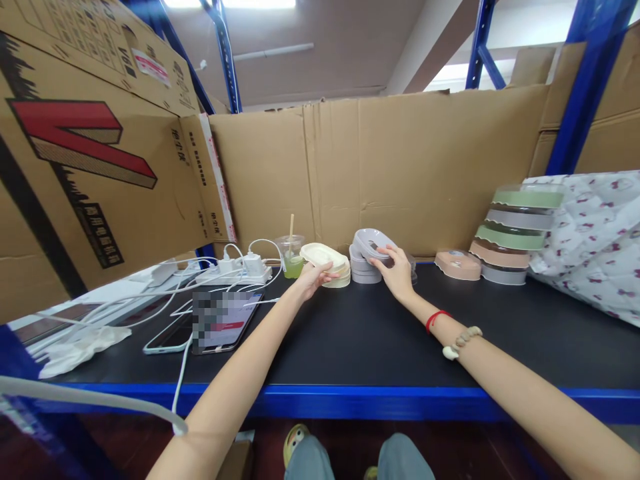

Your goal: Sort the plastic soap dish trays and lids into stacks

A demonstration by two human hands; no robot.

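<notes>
With its fingers closed on the rim, my left hand (314,279) holds a cream oval dish (320,253), tilted over a short stack of cream dishes (340,279). My right hand (397,272) grips a pale lavender oval dish (373,241) between thumb and fingers. That dish tilts above a stack of lavender dishes (364,270). Part of a clear plastic piece shows behind my right hand. Whether either held dish touches the stack beneath it, I cannot tell.
A cup with green drink and straw (294,257) stands left of the dishes. Phones (227,327), cables and a power strip (255,270) lie at left. Right are a peach container (457,265), a tall stack of coloured containers (513,237) and a patterned bag (595,247). Cardboard (390,167) walls the back.
</notes>
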